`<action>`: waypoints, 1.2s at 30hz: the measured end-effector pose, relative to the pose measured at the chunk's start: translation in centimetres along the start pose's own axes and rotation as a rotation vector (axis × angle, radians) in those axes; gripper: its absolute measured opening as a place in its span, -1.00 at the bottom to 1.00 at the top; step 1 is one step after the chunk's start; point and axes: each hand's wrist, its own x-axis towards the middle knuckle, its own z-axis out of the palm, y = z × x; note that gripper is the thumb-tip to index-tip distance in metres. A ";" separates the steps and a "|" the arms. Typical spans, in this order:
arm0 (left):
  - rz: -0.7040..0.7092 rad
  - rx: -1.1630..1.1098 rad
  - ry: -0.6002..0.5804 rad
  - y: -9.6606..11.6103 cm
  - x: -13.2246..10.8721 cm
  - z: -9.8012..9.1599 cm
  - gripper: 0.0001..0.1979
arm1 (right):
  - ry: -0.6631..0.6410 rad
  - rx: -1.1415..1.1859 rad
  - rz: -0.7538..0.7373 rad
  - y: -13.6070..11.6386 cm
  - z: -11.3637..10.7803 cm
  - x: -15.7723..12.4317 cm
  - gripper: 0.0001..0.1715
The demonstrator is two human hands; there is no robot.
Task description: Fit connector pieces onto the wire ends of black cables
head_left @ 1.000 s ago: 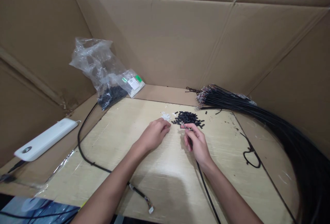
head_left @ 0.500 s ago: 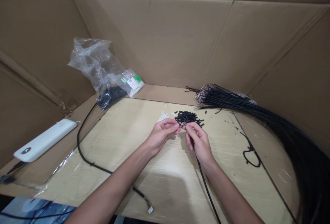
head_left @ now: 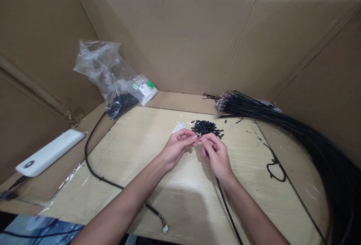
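Note:
My right hand [head_left: 214, 154] pinches the tip of a black wire [head_left: 225, 207] that runs back along my forearm to the near edge. My left hand [head_left: 177, 148] is closed in a pinch right against that tip; what its fingertips hold is too small to make out. Both hands meet above the wooden board [head_left: 158, 184]. Just beyond the fingertips lies a pile of small black tube pieces [head_left: 205, 127], with a few small white parts [head_left: 179, 126] to its left.
A large bundle of black wires [head_left: 282, 120] sweeps along the right side. A plastic bag of black pieces [head_left: 118, 87] leans in the far left corner. A white power bank [head_left: 49, 156] and its black cable [head_left: 90, 162] lie left. Cardboard walls [head_left: 180, 41] surround the board.
My left hand left the white parts and came right to meet my right hand's fingertips. The right hand lifted the wire tip slightly off the black pile.

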 end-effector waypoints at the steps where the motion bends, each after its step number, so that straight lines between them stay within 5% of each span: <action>1: 0.002 0.000 0.001 0.0 0.0 0.0 -0.51 | 0.005 -0.013 -0.014 0.0 0.0 -0.1 -0.52; 19: 0.044 0.069 0.008 0.0 -0.1 -0.1 -0.55 | 0.038 -0.385 -0.274 -0.2 -0.1 -0.9 -0.75; 36: 0.336 0.383 0.072 0.1 -0.4 0.2 -0.66 | 0.113 -0.576 -0.389 -0.2 -0.1 -1.0 -0.75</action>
